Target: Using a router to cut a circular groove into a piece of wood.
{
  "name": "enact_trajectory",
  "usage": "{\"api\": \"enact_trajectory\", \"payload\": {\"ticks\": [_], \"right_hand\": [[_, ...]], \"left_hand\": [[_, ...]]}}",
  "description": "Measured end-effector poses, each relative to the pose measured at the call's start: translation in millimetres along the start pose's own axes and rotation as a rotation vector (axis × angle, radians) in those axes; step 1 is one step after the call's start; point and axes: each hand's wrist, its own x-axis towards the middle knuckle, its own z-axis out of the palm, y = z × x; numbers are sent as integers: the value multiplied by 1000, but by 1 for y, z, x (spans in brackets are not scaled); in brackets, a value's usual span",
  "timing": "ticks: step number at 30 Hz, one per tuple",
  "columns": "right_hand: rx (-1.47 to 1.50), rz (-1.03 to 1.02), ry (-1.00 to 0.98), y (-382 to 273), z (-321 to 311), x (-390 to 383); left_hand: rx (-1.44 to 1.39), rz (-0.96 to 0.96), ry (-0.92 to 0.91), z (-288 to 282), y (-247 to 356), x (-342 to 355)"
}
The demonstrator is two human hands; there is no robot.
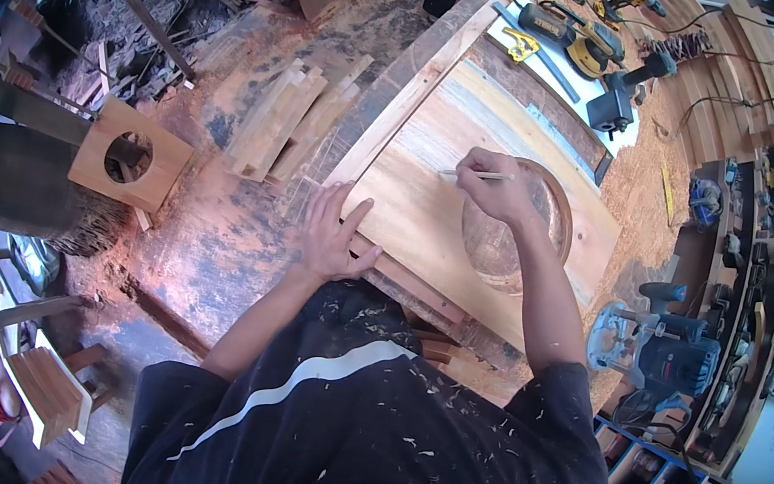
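Note:
A wide pale wooden board (414, 196) lies on the workbench in front of me, with a large round cut-out or recess (518, 248) toward its right. My right hand (499, 187) is closed round a slim, light-coloured pencil (493, 175). The pencil's tip points left, close to the board's surface; whether it touches cannot be told. My left hand (335, 239) lies with fingers spread across the board's left near corner and the long wooden strip (410, 94) along its edge. Nothing is held in that hand.
Beyond the board are a cordless drill (630, 2), a sander (594, 50), another cordless tool (622, 97) and a yellow clamp-like tool (519, 46). A router (664, 347) stands at right. Loose planks (285, 119) and a square board with a round hole (161, 166) lie left.

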Motion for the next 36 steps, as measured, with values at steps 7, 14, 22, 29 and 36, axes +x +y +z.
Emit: {"api": "enact_trajectory", "payload": {"ticks": [7, 14, 22, 29, 36], "right_hand": [[215, 7, 2, -9, 12, 17], [412, 110, 72, 15, 3, 28], [84, 52, 133, 14, 5, -10], [293, 164, 337, -2, 22, -37], [837, -404, 939, -103, -13, -164]], "left_hand": [[-13, 7, 17, 1, -1, 0], [-22, 7, 28, 1, -3, 0], [-28, 14, 2, 1, -5, 3], [-28, 44, -18, 3, -6, 1], [-64, 40, -101, 2, -7, -3]]}}
